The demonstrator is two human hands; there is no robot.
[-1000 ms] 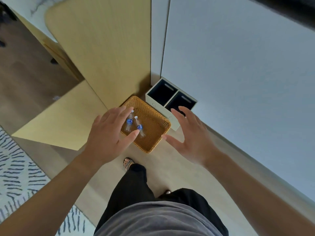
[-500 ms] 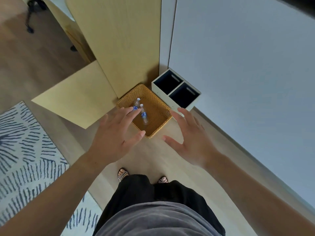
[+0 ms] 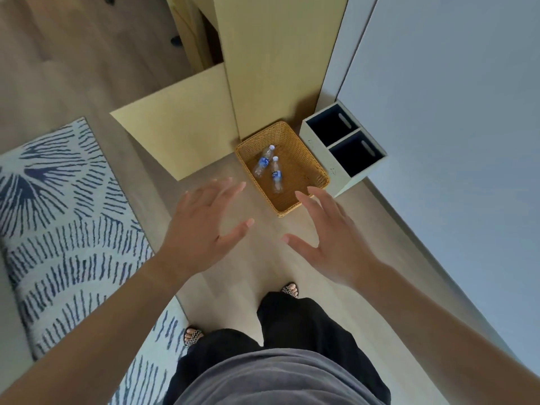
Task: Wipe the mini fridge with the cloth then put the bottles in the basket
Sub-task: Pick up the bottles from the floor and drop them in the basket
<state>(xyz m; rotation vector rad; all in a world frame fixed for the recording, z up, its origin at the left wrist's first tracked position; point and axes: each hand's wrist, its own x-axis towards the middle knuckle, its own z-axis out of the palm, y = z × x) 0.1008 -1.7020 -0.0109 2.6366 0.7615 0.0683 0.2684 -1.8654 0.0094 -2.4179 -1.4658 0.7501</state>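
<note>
Head camera view, looking down at a standing person's outstretched bare arms. Both hands are empty with fingers spread apart: the left hand (image 3: 201,229) and the right hand (image 3: 333,241) hover palm-down above the pale wood floor (image 3: 233,287). Beyond the fingertips, a woven basket (image 3: 317,173) sits on the floor against a light wooden cabinet (image 3: 277,68). Two clear bottles (image 3: 276,173) with blue labels lie inside it, close together. A white two-compartment box (image 3: 340,176) stands just beside the basket. A blue-patterned rug (image 3: 58,214) lies to the left.
</note>
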